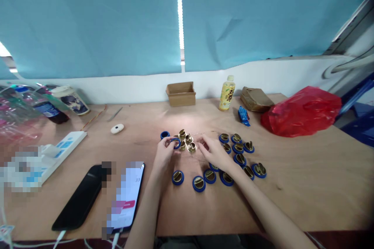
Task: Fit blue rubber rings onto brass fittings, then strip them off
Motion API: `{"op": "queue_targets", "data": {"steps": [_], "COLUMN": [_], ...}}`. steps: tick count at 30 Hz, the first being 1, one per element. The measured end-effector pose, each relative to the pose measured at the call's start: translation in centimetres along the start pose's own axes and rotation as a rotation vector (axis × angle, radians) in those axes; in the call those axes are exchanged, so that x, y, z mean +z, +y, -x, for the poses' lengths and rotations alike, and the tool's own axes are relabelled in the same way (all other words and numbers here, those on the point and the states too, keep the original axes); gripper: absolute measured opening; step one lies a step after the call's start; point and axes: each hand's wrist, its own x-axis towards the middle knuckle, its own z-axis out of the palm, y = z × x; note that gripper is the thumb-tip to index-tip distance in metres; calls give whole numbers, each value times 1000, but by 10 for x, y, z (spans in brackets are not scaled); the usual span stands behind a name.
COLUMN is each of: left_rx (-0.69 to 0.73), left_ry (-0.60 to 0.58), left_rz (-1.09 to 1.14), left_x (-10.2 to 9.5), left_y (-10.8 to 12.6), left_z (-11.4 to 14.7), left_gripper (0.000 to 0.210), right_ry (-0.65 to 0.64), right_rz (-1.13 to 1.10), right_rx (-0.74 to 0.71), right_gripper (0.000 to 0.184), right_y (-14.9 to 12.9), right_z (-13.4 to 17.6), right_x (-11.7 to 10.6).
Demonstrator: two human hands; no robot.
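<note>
My left hand (164, 151) pinches a blue ring (177, 143) between thumb and fingers. Just right of it lies a small cluster of loose gold metal pieces (191, 147), round discs with raised folded parts. My right hand (213, 150) hovers at the right side of this cluster, thumb and fingers apart, with nothing visible between them. Another blue ring (164, 135) lies behind my left hand. Around and under my right forearm are several gold pieces seated in blue rings (239, 159). More of these stand nearer me, including one assembled piece (177, 177) at the left.
An open cardboard box (181, 95) and a yellow drink bottle (227, 93) stand at the back. A red plastic bag (302, 113) sits right, beside a blue packet (243, 116). Two phones (78, 198) and a power strip (64, 149) lie left, near several bottles (43, 105).
</note>
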Motion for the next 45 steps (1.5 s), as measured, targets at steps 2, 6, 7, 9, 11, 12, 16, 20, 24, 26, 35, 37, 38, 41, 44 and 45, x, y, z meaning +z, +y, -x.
{"op": "queue_targets", "data": {"steps": [2,6,7,9,11,12,16,20,24,26,35,37,38,41,44,45], "left_rx": [-33,-82,-92,-96,-65,-41,52,145,200,220,379,359,355,376,392,388], "left_ry": [16,2,-5,-20,-34,-36,4,83,121,154,361,369,368,360,357,361], "left_rz": [29,82,106,158,183,178,101,54,5,-78,-253,-253,-263,-356,-480,-519], "left_x": [-1,-1,-1,-2,-2,-2,-1,2,4,4,-12,-17,-20,-24,-24,-24], "left_y": [0,8,10,14,15,15,11,12,17,20,13,7,5,1,1,1], "left_z": [-3,-2,-1,1,2,2,-1,-1,5,8,0,-6,-8,-13,-15,-15], "left_gripper": [20,28,30,34,40,43,46,47,44,42,44,47,48,48,48,48], "right_ry": [-4,-3,-4,-3,0,0,-3,-7,-4,-5,-16,-20,-19,-17,-18,-17], "right_rz": [1,18,23,31,37,39,36,39,53,51,65,67,70,77,81,81], "right_rx": [-9,-23,-24,-26,-33,-35,-31,-31,-37,-35,-37,-35,-35,-39,-39,-41], "right_gripper": [14,14,14,14,14,14,14,13,12,12,15,15,14,14,12,12], "right_y": [0,-1,-1,-1,-1,-1,-2,-3,-2,-1,-3,-4,-5,-5,-4,-4], "right_z": [0,0,0,0,0,0,1,1,1,1,1,1,1,1,1,1], "right_x": [0,-1,-1,-2,-2,-2,-2,-2,-1,-1,-2,-2,-2,-1,-1,-1]}}
